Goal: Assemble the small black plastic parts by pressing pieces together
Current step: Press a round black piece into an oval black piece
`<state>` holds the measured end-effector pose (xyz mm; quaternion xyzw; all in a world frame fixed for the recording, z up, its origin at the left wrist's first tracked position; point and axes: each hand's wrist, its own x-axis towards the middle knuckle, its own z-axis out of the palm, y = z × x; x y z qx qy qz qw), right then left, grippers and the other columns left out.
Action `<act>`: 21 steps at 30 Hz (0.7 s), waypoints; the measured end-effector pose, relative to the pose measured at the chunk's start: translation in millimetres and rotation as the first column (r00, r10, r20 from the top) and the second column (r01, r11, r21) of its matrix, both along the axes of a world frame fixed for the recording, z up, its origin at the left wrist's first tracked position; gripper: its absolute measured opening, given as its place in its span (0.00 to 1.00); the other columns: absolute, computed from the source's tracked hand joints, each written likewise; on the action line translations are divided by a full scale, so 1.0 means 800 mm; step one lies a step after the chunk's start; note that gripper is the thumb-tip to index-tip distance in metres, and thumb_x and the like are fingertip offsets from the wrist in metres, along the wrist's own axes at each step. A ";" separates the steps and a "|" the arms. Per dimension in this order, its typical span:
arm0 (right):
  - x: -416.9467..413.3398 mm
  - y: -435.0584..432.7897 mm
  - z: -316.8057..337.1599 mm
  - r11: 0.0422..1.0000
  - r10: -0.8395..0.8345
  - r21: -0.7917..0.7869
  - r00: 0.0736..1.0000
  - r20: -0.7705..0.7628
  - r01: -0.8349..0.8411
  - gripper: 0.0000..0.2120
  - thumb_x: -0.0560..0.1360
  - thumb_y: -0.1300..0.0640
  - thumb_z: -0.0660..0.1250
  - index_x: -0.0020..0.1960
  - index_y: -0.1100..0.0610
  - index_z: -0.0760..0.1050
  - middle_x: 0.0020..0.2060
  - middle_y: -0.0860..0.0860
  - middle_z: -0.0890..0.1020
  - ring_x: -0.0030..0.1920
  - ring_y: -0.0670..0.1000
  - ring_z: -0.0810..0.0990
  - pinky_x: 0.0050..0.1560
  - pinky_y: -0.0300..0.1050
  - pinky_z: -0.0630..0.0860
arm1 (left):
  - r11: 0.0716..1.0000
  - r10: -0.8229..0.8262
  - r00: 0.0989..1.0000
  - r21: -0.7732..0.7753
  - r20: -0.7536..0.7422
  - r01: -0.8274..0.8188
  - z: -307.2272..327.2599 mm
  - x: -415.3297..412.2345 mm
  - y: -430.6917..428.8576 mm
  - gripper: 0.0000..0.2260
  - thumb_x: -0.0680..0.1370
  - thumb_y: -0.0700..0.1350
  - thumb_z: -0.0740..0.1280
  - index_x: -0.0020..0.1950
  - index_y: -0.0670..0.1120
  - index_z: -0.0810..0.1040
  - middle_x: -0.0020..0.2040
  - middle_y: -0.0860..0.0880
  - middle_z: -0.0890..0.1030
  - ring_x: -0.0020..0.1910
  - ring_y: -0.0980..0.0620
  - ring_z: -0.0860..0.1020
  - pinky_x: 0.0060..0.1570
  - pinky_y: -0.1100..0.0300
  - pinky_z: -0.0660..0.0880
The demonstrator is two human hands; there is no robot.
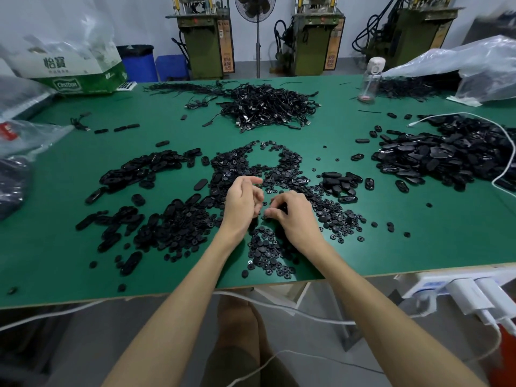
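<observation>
Over the green bench (55,247), the left hand (242,202) and right hand (294,216) sit close together with fingers curled, above a heap of small round discs (268,252) lying flat. I cannot tell whether either pinches one. Oval shells (134,171) lie left, with long axes mostly running near-left to far-right.

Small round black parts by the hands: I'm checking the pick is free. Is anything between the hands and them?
Nothing visible does. The left hand and right hand hang over the small round parts, which lie loose on the green table under their curled fingers. Whether they hold one is unclear.
</observation>
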<state>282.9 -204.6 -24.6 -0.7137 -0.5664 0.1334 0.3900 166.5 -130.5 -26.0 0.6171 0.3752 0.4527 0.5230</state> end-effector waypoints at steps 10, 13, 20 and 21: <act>0.002 -0.009 -0.001 0.978 -0.067 0.182 0.983 -0.173 0.098 0.06 0.78 0.53 0.73 0.46 0.53 0.78 0.41 0.46 0.82 0.43 0.46 0.80 0.45 0.37 0.74 | 0.994 -0.043 0.999 0.103 -0.009 0.044 -0.003 -0.008 0.001 0.15 0.88 0.46 0.58 0.56 0.41 0.82 0.40 0.49 0.81 0.26 0.56 0.72 0.27 0.67 0.69; 0.003 -0.011 -0.001 0.975 -0.045 0.207 0.981 -0.190 0.084 0.05 0.79 0.53 0.72 0.49 0.54 0.80 0.41 0.46 0.83 0.43 0.46 0.80 0.46 0.41 0.76 | 0.984 -0.063 0.997 0.162 -0.039 0.068 -0.001 -0.009 -0.001 0.14 0.88 0.48 0.59 0.57 0.44 0.83 0.37 0.56 0.78 0.26 0.57 0.70 0.28 0.65 0.68; 0.004 -0.015 0.002 0.975 -0.022 0.209 0.974 -0.227 0.070 0.04 0.81 0.54 0.70 0.51 0.53 0.84 0.39 0.45 0.85 0.42 0.46 0.83 0.48 0.44 0.79 | 0.995 -0.066 0.997 0.075 -0.027 0.067 -0.003 -0.006 -0.001 0.10 0.88 0.43 0.58 0.60 0.40 0.75 0.38 0.48 0.78 0.25 0.57 0.68 0.25 0.65 0.66; 0.004 -0.015 0.002 0.977 -0.026 0.199 0.972 -0.233 0.074 0.05 0.81 0.56 0.70 0.53 0.53 0.85 0.41 0.45 0.86 0.44 0.46 0.84 0.51 0.46 0.80 | 0.996 -0.068 0.997 0.064 -0.037 0.070 -0.004 -0.005 -0.001 0.09 0.88 0.41 0.56 0.61 0.40 0.74 0.40 0.48 0.78 0.25 0.58 0.69 0.26 0.65 0.67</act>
